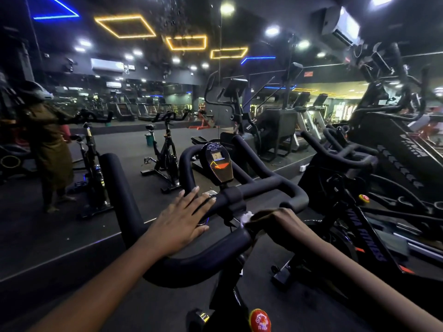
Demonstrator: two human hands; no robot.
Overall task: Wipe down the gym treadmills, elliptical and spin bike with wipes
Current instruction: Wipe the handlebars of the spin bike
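The fingers point(191, 195) of the left hand point(182, 221) lie straight and slightly spread, flat on the black handlebar point(196, 262) just left of its centre clamp, tips reaching the cross tube; the palm rests on the padded near loop. The right hand point(278, 219) has its fingers curled down over the bar just right of the clamp, clamped on a bunched white wipe point(247, 216) that shows at the knuckle side, pressed against the bar; a tan sleeve runs back to the lower right corner.

Both hands sit on the spin bike point(230, 295) nearest the camera; its oval console point(218, 164) stands upright just beyond the clamp, screen lit, and a red knob point(260, 321) sits low on the frame at the bottom edge. The left horn of the bar rises well clear of the left hand; the right horn bends away beyond the right hand.

Just right, a second bike point(359, 226) stands close, its handlebars near the right horn; behind it a large dark machine point(395, 144) fills the right edge. To the left the dark floor point(72, 271) lies open as far as a pale line; beyond it stand another bike point(165, 154) and a figure in brown point(50, 144) at the far left.
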